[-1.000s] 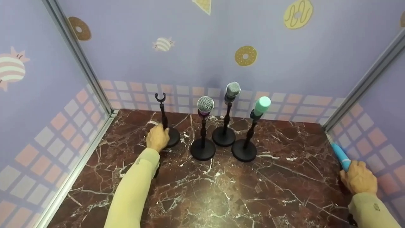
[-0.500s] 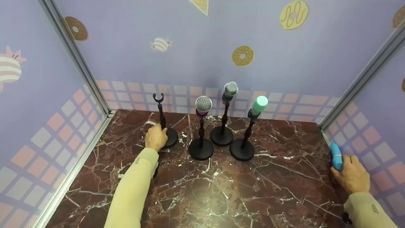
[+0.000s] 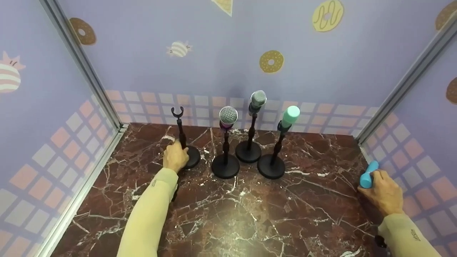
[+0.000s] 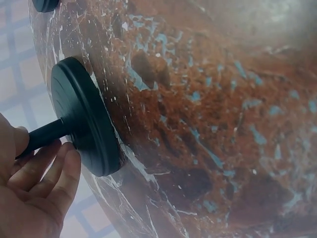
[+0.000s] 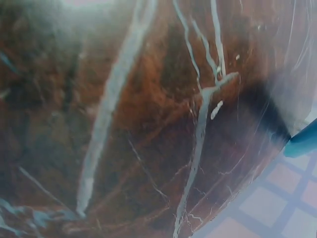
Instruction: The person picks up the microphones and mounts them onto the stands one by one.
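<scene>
My left hand (image 3: 175, 156) grips the lower pole of a black microphone stand (image 3: 181, 130), whose clip at the top holds nothing. In the left wrist view, its round base (image 4: 81, 119) shows beside the curled fingers (image 4: 64, 183). At the far right, my right hand (image 3: 385, 192) holds a light blue microphone (image 3: 366, 178), partly covered by the fingers. The right wrist view catches only a blue end (image 5: 303, 142) at its right edge.
Three stands hold microphones in the middle: one with a silver mesh head (image 3: 228, 115), a grey-headed one (image 3: 258, 97) behind, and a mint-green one (image 3: 291, 115). A dark marble-patterned table (image 3: 214, 214) lies beneath, with printed walls (image 3: 214, 35) on three sides.
My right hand has moved left along the right wall, and the blue microphone has turned, its near end swinging left. The left hand keeps its grip on the stand. The head view has shifted slightly.
</scene>
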A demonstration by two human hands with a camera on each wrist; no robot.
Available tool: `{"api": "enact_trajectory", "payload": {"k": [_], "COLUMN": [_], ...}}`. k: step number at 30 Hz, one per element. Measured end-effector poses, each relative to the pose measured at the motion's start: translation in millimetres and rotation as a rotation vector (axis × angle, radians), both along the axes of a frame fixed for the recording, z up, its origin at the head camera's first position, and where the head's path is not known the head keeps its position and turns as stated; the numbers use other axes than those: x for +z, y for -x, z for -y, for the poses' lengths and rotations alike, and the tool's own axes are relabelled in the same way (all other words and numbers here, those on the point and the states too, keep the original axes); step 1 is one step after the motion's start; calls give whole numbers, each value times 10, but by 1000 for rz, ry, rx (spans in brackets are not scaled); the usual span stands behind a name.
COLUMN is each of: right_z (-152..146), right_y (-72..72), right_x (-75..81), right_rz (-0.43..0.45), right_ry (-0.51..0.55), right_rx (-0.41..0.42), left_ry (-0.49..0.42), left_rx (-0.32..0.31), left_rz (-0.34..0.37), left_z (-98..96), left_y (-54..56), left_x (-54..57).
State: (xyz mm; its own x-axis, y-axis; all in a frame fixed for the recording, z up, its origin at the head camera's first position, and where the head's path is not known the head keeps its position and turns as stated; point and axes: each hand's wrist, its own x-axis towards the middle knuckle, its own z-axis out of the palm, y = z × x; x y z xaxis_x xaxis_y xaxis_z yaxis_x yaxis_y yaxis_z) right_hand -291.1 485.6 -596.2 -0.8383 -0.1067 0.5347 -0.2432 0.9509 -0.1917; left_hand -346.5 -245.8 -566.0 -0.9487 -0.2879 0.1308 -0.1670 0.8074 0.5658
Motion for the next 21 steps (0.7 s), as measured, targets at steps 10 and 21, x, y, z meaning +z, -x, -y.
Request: {"api": "enact_trajectory", "payload": {"k": [10,21], "right_z": [169,287], "right_y": [-112,-184], "right_x": [32,18], "right_rz": [-81,-191], "right_ry": [-26,-161], "right_rx": [51,216], "left_ry": [19,22], "left_rx": [-19,-32], "left_rz": [-2,12], "left_z": [13,-33], "left_y": [-54,-178], "left_x": [13,14]}}
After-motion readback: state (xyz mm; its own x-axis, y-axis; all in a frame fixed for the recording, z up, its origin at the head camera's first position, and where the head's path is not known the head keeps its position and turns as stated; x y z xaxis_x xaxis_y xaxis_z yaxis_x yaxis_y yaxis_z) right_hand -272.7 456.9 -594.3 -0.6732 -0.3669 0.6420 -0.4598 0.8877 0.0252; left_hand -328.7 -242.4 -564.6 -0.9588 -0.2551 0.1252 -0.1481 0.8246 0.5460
